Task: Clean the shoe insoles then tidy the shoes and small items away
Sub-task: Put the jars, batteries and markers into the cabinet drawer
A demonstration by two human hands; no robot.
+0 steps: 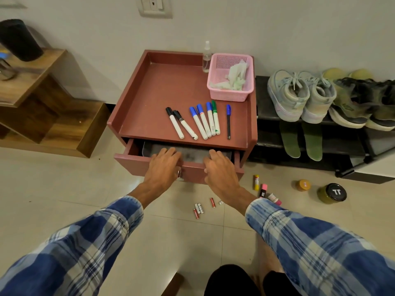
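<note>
A reddish-brown bedside cabinet has its drawer pulled partly out, with a grey liner inside. My left hand and my right hand both rest over the drawer's front edge, fingers reaching inside and loosely curled. Several markers and a pen lie on the cabinet top. Two green insoles lean on the black shoe rack, below pale sneakers and darker shoes.
A pink basket with crumpled wipes and a clear spray bottle stand at the cabinet's back right. On the floor lie batteries, glue sticks and erasers, and two jars. A wooden shelf unit stands left.
</note>
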